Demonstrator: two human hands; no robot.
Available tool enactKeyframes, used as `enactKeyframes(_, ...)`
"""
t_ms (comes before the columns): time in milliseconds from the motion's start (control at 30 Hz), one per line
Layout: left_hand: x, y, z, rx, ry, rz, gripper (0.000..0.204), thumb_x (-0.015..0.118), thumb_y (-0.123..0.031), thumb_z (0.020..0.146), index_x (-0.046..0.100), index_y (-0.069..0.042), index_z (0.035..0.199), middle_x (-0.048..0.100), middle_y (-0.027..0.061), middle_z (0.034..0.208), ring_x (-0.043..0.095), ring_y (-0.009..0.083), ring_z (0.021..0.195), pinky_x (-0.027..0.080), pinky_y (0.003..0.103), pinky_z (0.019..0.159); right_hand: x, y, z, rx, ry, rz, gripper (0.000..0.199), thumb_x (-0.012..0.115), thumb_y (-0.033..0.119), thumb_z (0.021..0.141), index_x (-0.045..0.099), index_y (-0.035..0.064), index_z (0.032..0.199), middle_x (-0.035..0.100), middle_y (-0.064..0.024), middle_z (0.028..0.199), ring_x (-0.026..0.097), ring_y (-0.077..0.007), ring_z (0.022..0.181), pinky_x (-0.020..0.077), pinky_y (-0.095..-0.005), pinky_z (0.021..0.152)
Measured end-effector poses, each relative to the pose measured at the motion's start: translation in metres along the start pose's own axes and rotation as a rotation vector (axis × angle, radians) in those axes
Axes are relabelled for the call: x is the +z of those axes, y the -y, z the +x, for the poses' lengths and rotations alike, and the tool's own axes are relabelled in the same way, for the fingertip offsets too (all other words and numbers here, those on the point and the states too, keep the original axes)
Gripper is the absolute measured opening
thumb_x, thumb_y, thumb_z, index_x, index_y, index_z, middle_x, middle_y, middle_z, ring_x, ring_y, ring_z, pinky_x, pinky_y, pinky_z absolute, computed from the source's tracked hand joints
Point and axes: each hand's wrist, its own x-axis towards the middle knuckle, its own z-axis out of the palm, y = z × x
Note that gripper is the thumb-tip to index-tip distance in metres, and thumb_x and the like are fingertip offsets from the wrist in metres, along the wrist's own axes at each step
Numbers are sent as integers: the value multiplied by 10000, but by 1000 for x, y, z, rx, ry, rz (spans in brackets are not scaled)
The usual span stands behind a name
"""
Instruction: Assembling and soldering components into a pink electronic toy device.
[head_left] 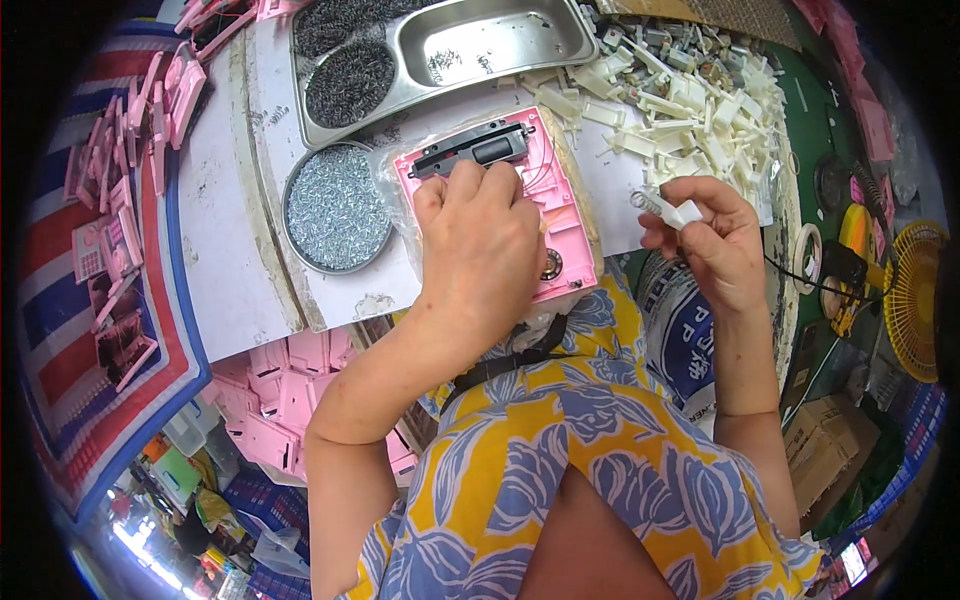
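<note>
Your table (pixel 230 250) spreads across the far half of the view, its white top bending with the lens. On its far edge sits a steel compartment tray (pixel 560 40), with dark screws (pixel 348 82) heaped in its left wells and only a few scattered in the big right well. To the right of it lies a broad heap of white plastic parts (pixel 700 110). Just near the tray's left end stands a round tin of silver screws (pixel 335 208), and beside that, at the near edge of the table, lies the pink plastic panel (pixel 565 215) with a black strip part (pixel 470 148) set along its far edge.

Your left forearm rises from the lower middle of the view, bent sharply at the elbow, and crosses toward the centre. Your left hand (pixel 480 245) lies palm down on the panel, wrist flexed, fingers curled so the tips press at the black strip; it covers most of the panel's middle. Whether the fingers pinch anything small under them you cannot tell.

Your right forearm comes up along the right side, nearly straight. Your right hand (pixel 715 235) hovers just right of the panel, off the table edge, held closed around a small white plastic piece (pixel 668 208) pinched between thumb and forefinger, its end pointing left toward the panel.

More pink panels (pixel 280 395) are stacked below the table's near edge, and others line the far left (pixel 150 110).
</note>
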Motion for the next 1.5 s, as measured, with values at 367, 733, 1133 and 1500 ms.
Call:
enactKeyframes(367,16,12,-51,71,-310,-338,271,824,-80,662,701,-113,902,559,52,947,542,240,851,368,384,795,33,5,36,-595,171,-1161,299,813,72,680,732,75,968,640,-58,936,588,-272,902,510,-366,760)
enactKeyframes(733,22,16,-54,96,-309,-379,308,819,-61,648,707,-128,927,574,59,981,543,244,835,380,380,769,50,13,47,-697,269,-1365,259,779,88,656,690,69,898,609,-50,904,576,-266,883,521,-361,708)
enactKeyframes(1133,21,14,-53,81,-290,-397,277,828,-61,662,715,-114,909,594,66,996,547,254,880,404,386,791,31,-6,70,-763,421,-1110,270,795,100,686,710,52,937,635,-61,928,603,-284,895,530,-380,741)
enactKeyframes(1500,10,25,-61,-68,-355,-516,345,850,-191,658,679,-120,949,600,44,988,558,266,901,381,406,806,51,-2,63,-621,357,-1201,189,797,129,745,715,73,906,624,-66,926,570,-286,863,492,-399,780)
